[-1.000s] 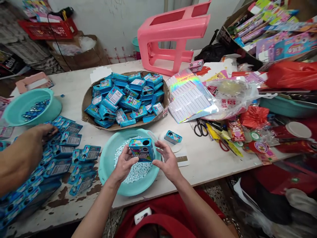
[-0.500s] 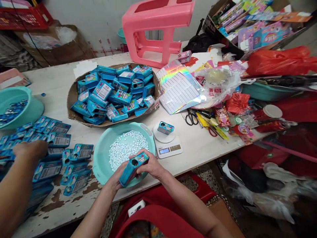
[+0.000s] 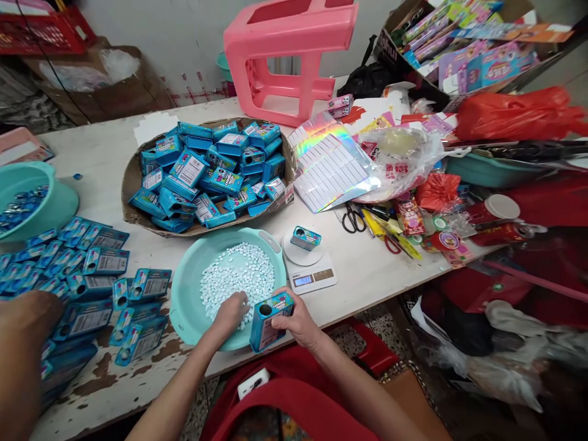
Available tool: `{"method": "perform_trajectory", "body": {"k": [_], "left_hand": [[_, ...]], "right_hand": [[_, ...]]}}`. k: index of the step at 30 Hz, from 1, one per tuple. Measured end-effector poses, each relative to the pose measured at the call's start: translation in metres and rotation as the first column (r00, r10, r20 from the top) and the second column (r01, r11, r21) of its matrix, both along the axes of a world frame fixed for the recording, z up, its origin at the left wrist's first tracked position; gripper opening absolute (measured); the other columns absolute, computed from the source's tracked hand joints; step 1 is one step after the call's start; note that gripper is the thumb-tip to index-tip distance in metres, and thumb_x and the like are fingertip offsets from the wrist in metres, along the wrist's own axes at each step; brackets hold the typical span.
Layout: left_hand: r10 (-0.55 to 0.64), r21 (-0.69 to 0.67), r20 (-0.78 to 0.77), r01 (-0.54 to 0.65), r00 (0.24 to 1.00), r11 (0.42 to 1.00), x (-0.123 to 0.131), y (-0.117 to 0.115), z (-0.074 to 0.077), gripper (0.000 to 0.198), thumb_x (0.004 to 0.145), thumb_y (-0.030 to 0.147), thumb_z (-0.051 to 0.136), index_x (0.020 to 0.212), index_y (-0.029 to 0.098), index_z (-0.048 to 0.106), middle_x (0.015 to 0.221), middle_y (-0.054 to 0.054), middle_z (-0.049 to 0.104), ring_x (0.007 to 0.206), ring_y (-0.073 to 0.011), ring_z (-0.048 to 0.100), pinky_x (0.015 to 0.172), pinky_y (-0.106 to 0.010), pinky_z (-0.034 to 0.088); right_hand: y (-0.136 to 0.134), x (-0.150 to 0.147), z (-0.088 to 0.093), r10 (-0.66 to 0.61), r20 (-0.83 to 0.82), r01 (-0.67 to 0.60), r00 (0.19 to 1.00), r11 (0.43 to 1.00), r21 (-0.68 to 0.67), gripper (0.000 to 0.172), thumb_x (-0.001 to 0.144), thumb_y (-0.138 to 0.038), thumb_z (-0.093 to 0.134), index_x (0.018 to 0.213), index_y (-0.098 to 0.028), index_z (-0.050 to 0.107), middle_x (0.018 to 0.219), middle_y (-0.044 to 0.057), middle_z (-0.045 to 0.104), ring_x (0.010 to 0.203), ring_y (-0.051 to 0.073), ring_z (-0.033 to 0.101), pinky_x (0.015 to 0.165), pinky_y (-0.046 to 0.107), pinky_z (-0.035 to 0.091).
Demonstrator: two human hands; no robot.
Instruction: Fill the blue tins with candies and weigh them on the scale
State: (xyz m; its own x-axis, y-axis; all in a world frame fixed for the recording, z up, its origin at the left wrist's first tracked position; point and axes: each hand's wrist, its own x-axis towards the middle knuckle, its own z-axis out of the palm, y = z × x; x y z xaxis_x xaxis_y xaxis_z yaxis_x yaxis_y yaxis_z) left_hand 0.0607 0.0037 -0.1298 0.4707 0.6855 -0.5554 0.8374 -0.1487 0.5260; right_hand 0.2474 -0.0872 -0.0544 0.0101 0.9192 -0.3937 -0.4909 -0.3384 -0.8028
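Note:
My right hand grips a blue candy tin over the near right rim of the turquoise basin. The tin stands roughly upright, with a dark round hole in its top. My left hand is down in the basin, its fingers curled together at the pale round candies; what lies between the fingertips is hidden. Just right of the basin, a second blue tin rests on a white digital scale, whose display is lit but hard to read.
A cardboard tray heaped with blue tins sits behind the basin. Rows of tins stand at left, beside another person's hand. Further left is a turquoise tub. Scissors, label sheets and a pink stool lie beyond.
My left hand has let go of the tin and moved into the candies. My right hand has brought the tin rightward and more upright. The other person's hand has shifted left and nearer.

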Motion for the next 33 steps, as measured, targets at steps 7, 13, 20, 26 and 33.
{"method": "perform_trajectory", "body": {"k": [7,13,20,26,33], "left_hand": [[0.730,-0.668,0.279,-0.420,0.624,0.614,-0.007,0.016,0.020,0.041,0.074,0.055,0.054,0.091,0.018,0.054,0.063,0.002,0.051,0.046,-0.0092,0.042,0.042,-0.021,0.026],[0.618,-0.643,0.206,-0.371,0.759,0.670,0.020,0.032,0.038,0.041,0.066,0.056,0.062,0.071,0.017,0.050,0.058,0.002,0.049,0.041,-0.0058,0.034,0.040,-0.021,0.019],[0.452,-0.461,0.511,-0.211,0.731,0.862,0.107,0.081,0.093,0.031,0.077,0.047,0.055,0.071,0.017,0.049,0.056,0.005,0.041,0.044,-0.0053,0.030,0.044,-0.020,0.019],[0.211,-0.072,0.575,-0.209,0.790,0.975,0.192,0.103,0.088,0.028,0.077,0.044,0.052,0.074,0.017,0.061,0.055,0.003,0.050,0.054,-0.0104,0.042,0.052,-0.022,0.030],[0.206,-0.089,0.588,-0.191,0.782,0.978,0.201,0.111,0.073,0.031,0.079,0.044,0.052,0.087,0.016,0.064,0.055,0.003,0.050,0.052,-0.0109,0.043,0.053,-0.023,0.032]], "right_hand": [[-0.016,0.017,0.003,-0.071,0.000,0.071,0.997,0.997,-0.010,0.047,0.055,-0.029,0.082,0.091,-0.022,0.054,0.070,-0.007,0.055,0.062,0.009,0.047,0.059,0.020,0.036],[-0.025,0.046,0.010,-0.256,-0.038,0.256,0.966,0.967,-0.011,0.042,0.061,-0.027,0.079,0.094,-0.022,0.055,0.075,-0.004,0.060,0.065,0.010,0.053,0.063,0.021,0.041],[-0.030,0.086,0.005,-0.458,-0.034,0.457,0.888,0.889,-0.037,0.042,0.062,-0.026,0.079,0.098,-0.023,0.057,0.078,-0.003,0.065,0.070,0.012,0.058,0.068,0.023,0.045],[-0.040,0.112,-0.004,-0.538,-0.039,0.534,0.842,0.842,-0.080,0.042,0.062,-0.028,0.079,0.098,-0.024,0.057,0.080,-0.003,0.066,0.071,0.012,0.058,0.069,0.022,0.046],[-0.047,0.129,-0.008,-0.584,-0.017,0.578,0.812,0.808,-0.117,0.041,0.061,-0.030,0.080,0.096,-0.024,0.058,0.078,-0.002,0.066,0.070,0.013,0.059,0.069,0.024,0.047]]}}
